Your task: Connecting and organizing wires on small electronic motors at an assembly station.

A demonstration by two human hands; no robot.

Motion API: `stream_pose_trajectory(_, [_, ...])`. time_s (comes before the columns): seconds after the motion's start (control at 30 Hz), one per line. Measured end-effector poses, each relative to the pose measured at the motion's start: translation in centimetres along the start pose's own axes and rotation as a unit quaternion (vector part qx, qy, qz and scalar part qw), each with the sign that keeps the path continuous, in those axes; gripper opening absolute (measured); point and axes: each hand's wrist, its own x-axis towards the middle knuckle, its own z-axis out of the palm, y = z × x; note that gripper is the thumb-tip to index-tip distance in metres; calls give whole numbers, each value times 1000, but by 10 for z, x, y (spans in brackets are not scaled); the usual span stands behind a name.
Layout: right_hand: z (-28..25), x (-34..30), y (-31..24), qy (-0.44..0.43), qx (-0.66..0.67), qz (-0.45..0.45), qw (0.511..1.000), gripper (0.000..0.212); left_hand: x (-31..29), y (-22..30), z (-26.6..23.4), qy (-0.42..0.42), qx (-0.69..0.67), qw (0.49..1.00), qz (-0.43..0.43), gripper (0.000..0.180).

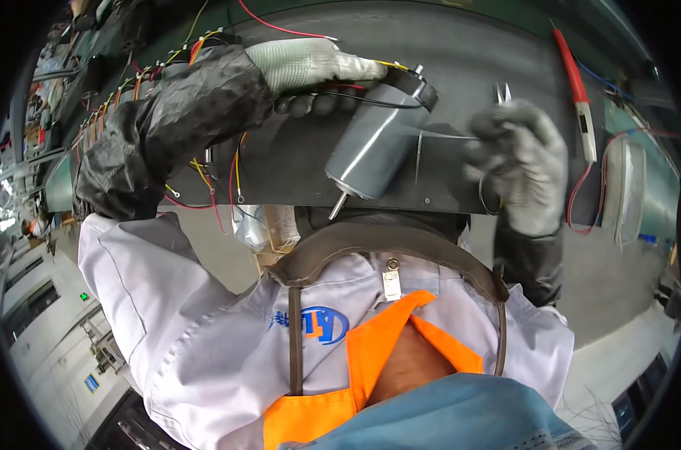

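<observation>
A grey cylindrical electric motor lies slantwise on the dark work mat, its long shaft pointing toward me. Yellow, red and black wires leave its far end. My left hand, in a pale glove with dark fingers, is closed around these wires beside that end, index finger stretched along the yellow one. To the right, my gloved right hand is closed, with the metal tips of what looks like small scissors sticking out past its fingers. A thin white thread runs taut from these fingers to the motor's side.
A red and white pen-like tool lies at the right of the mat. Beside it stands a pale block-shaped object with a red wire looping near it. Several loose wires with ring terminals hang at the left front edge.
</observation>
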Motion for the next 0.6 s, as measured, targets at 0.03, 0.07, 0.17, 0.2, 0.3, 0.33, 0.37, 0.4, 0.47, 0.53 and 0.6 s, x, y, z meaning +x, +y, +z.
stream_pose_trajectory(0.03, [12, 6, 11, 5, 25, 32, 999, 35, -13, 11, -3, -19, -22, 999, -39, 63])
stream_pose_trajectory(0.07, [22, 12, 26, 7, 52, 26, 998, 34, -25, 21, -5, -39, -45, 995, -76, 60])
stream_pose_trajectory(0.17, [49, 20, 53, 8, 54, 0, 998, 32, -48, 31, -11, -41, -85, 990, -104, 58])
stream_pose_trajectory(0.2, [54, 18, 61, 19, 32, -17, 999, 31, -52, 29, -10, -35, -102, 990, -95, 58])
stream_pose_trajectory(0.3, [60, 16, 60, 17, 0, -31, 999, 29, -59, 28, 0, -8, -141, 986, -87, 56])
stream_pose_trajectory(0.33, [63, 16, 57, -1, -7, -27, 1000, 29, -65, 30, 5, 18, -165, 982, -91, 55])
stream_pose_trajectory(0.37, [65, 17, 54, -19, -15, -24, 999, 29, -69, 31, 10, 44, -188, 977, -95, 54])
stream_pose_trajectory(0.4, [65, 19, 56, -16, -15, -25, 999, 29, -62, 25, 15, 41, -186, 977, -93, 54])
stream_pose_trajectory(0.47, [65, 22, 53, -5, 0, -16, 1000, 30, -46, 11, 32, 138, -263, 955, -24, 49])
stream_pose_trajectory(0.53, [65, 23, 47, 5, 8, -7, 1000, 31, -37, 9, 45, 180, -302, 936, 8, 47])
stream_pose_trajectory(0.6, [70, 31, 35, 28, -49, 2, 998, 31, -30, 12, 53, 220, -387, 895, 35, 38])
